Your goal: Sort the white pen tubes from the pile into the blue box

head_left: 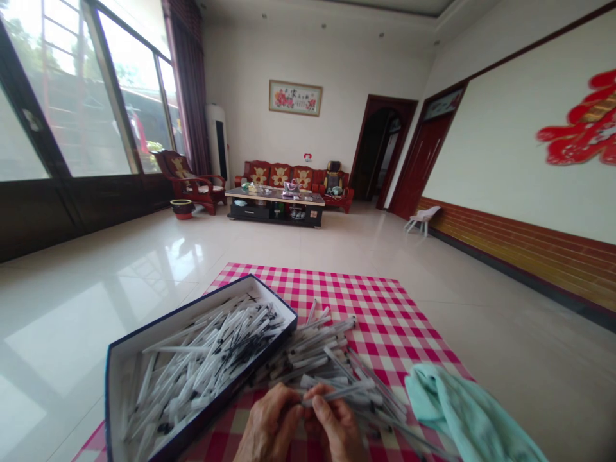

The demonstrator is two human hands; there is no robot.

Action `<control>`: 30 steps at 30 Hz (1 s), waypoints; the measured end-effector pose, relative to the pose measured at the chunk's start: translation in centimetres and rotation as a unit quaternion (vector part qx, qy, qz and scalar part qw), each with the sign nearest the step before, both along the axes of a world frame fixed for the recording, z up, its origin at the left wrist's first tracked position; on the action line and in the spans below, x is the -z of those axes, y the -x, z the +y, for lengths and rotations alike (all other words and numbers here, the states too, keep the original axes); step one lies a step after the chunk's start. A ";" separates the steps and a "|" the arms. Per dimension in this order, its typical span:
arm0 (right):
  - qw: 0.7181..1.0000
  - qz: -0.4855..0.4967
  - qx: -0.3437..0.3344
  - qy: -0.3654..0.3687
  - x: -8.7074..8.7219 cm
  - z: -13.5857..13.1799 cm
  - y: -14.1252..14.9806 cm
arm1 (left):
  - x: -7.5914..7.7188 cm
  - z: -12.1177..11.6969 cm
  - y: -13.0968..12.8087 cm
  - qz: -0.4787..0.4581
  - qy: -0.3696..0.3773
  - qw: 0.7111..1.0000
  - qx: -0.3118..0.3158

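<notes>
Clock centred on the hands, 12 straight ahead. Both hands work low over a pink-and-white checked cloth (385,314). Right hand (339,427) pinches a slim pale tube (344,390), thumb laid along the top, fingers curled beneath; the tube's far end points toward 2 o'clock. Left hand (272,420) just beside it, back of the hand up, thumb and fingertips drawn together at the tube's near end; exact contact there is small and partly hidden. The held tube sits between the two hands, above a loose pile of similar tubes (317,340) that spreads from 12 round to 3 o'clock, many with dark tips, lying at mixed angles. At 10 o'clock, a shallow box (267,296), dark blue outside, white inside, heaped with more pale tubes and thin black pieces; its near long wall borders the loose pile. At 3 o'clock, a crumpled mint-green towel (457,398), near the tubes. Beyond, across glossy floor tiles (351,247): a low dark table (275,199) toward 12, a red wooden sofa (317,176) behind it, a wooden armchair (180,170) toward 11, a small pale chair (423,218) toward 1.
</notes>
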State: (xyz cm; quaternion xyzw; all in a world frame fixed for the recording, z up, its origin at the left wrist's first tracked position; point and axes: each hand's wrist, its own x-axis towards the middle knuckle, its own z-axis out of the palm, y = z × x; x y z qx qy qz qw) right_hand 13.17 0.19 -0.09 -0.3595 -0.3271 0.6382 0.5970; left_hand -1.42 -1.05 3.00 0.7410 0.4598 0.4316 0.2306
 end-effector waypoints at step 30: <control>0.999 0.036 -0.013 -0.003 1.3 0.2 0.1 | 0.5 0.1 -0.2 -0.076 0.058 0.995 -0.011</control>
